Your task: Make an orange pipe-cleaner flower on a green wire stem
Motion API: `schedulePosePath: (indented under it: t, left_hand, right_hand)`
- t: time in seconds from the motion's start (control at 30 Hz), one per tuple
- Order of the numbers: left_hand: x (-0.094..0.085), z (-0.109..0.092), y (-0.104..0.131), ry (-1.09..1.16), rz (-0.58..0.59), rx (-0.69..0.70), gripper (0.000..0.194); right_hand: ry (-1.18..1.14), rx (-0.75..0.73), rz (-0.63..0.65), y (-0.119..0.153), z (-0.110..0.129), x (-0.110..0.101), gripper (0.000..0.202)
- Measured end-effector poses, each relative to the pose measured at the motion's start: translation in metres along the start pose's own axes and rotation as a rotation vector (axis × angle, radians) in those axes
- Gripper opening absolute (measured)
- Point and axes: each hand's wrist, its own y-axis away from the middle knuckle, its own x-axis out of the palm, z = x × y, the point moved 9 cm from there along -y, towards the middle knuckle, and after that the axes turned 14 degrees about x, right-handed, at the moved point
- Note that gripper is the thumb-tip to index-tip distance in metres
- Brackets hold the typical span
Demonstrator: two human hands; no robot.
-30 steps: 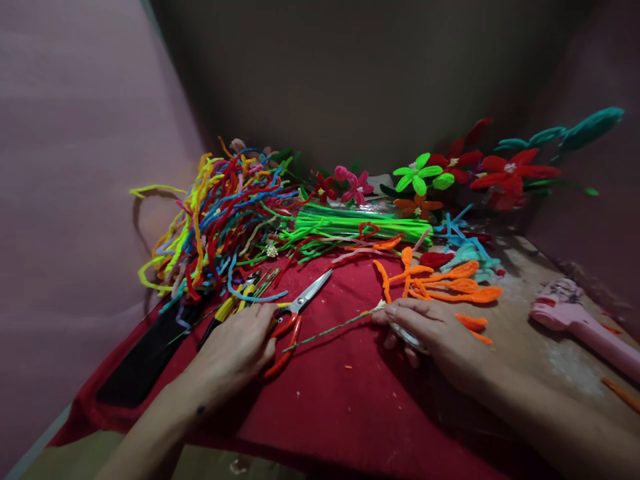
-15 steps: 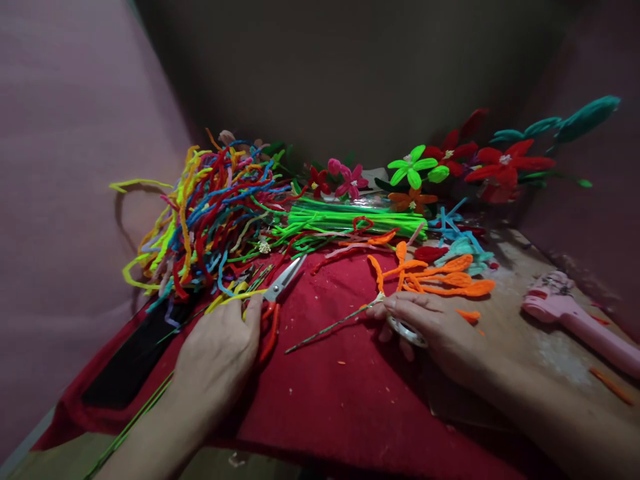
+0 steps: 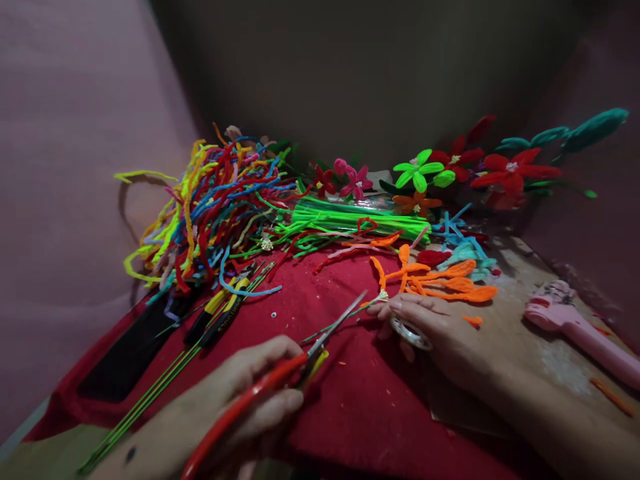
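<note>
My left hand (image 3: 267,383) holds red-handled scissors (image 3: 273,377) low over the red cloth (image 3: 360,407), and their blades point up and to the right. A thin green stem (image 3: 327,328) passes behind the blades. My right hand (image 3: 425,320) pinches this stem near its pale tip cluster (image 3: 383,295). A roll of tape (image 3: 411,332) sits within the same hand. Just beyond my right hand lie orange fuzzy petals (image 3: 457,283). Something yellow (image 3: 320,363) shows beside the scissors, too partly hidden to name.
Colourful pipe cleaners (image 3: 215,207) are heaped at back left, near pliers (image 3: 230,313) and a black flat object (image 3: 133,350). Green pipe cleaners (image 3: 360,220) lie centre back. Finished flowers (image 3: 415,170) stand behind. A pink tool (image 3: 580,320) lies at right.
My left hand has moved right and nearer with the scissors, away from the pliers, which now show. A yellow pipe cleaner no longer lies across the pliers. My right hand has hardly moved.
</note>
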Motion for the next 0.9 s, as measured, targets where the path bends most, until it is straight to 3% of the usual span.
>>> schedulePosePath:
  t: [0.13,0.3,0.5,0.73,0.83,0.9]
  left_hand:
    - [0.031,0.012,-0.005,0.185,0.051,0.079,0.035]
    - [0.028,0.030,-0.007,0.177,-0.027,0.093,0.034]
    - [0.018,0.004,0.003,0.123,0.044,0.104,0.029]
    - [0.034,-0.017,-0.009,0.141,0.229,0.094,0.013]
    - [0.037,-0.033,-0.012,0.103,0.296,0.169,0.014]
    - [0.031,-0.042,-0.014,0.048,0.255,0.236,0.014]
  right_hand:
    - [-0.026,-0.005,0.013,0.000,0.000,0.000,0.026]
    - [-0.007,-0.003,0.027,0.001,0.003,0.002,0.023]
    - [-0.015,-0.010,0.044,0.001,0.005,0.002,0.024]
    - [-0.048,0.000,0.039,0.002,0.006,0.004,0.024]
    - [-0.035,0.009,0.027,0.001,0.004,0.003,0.025]
    - [-0.023,0.014,0.035,0.001,0.003,0.003,0.025]
